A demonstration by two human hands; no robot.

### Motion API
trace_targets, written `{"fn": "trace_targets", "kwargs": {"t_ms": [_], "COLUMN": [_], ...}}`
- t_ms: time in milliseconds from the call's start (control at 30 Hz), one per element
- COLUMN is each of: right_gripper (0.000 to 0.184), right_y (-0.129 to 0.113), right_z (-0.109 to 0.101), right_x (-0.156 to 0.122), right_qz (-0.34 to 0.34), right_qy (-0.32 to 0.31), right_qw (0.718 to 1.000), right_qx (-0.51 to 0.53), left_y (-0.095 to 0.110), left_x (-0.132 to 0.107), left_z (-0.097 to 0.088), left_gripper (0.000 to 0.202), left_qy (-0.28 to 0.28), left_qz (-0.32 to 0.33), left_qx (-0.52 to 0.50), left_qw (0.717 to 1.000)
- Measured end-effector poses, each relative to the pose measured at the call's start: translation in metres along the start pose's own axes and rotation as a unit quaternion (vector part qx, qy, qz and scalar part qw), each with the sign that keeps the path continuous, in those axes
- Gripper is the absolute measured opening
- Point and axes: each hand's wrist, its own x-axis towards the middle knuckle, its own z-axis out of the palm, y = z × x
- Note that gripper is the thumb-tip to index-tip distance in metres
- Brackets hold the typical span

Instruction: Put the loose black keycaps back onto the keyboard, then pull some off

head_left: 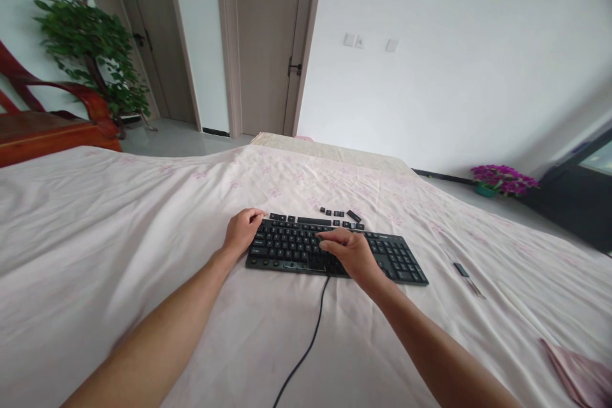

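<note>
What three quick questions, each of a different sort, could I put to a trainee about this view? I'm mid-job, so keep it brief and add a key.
1. True or false: the loose keys lie between the keyboard and the person.
2. Where is the right hand?
a) On the pink cloth
b) Over the keyboard
c) On the red chair
3. Fill the gap: from the person's side, the wire tool lies to the ____ of the keyboard.

Key:
1. False; they lie beyond its far edge.
2. b
3. right
</note>
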Motion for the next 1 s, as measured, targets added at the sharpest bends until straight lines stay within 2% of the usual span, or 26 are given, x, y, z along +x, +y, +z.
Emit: {"fn": "trace_targets", "kwargs": {"t_ms": [67, 133, 233, 400, 500, 633, 1000], "right_gripper": [0.016, 0.015, 0.016, 0.016, 0.015, 0.011, 0.005], "right_y": [0.008, 0.011, 0.009, 0.0, -0.004, -0.006, -0.011], "right_z": [-0.002, -0.003, 0.0, 0.007, 0.009, 0.011, 0.018], "right_x": [-0.004, -0.01, -0.016, -0.018, -0.017, -0.016, -0.015], "right_qz": [-0.063, -0.112, -0.159, -0.187, -0.198, -0.213, -0.22], "right_qy": [-0.004, -0.013, -0.028, -0.055, -0.062, -0.077, -0.103], "right_qw": [0.988, 0.961, 0.922, 0.856, 0.825, 0.799, 0.776], "right_qx": [-0.142, -0.252, -0.351, -0.478, -0.526, -0.557, -0.582], "left_y": [0.0, -0.001, 0.0, 0.001, 0.002, 0.005, -0.004], "left_x": [0.0, 0.001, 0.001, 0.0, -0.001, -0.001, 0.002], "left_z": [0.0, 0.0, 0.0, -0.001, -0.001, -0.003, 0.002], "left_gripper": [0.027, 0.027, 0.027, 0.026, 0.026, 0.026, 0.027], "left_qy": [0.002, 0.003, 0.004, 0.004, 0.004, 0.002, 0.003], "left_qz": [0.002, 0.002, 0.002, -0.002, -0.001, -0.005, 0.012], "left_qx": [-0.002, -0.002, 0.001, -0.001, -0.001, -0.001, -0.007], "left_qw": [1.0, 1.0, 1.0, 1.0, 1.0, 1.0, 1.0]}}
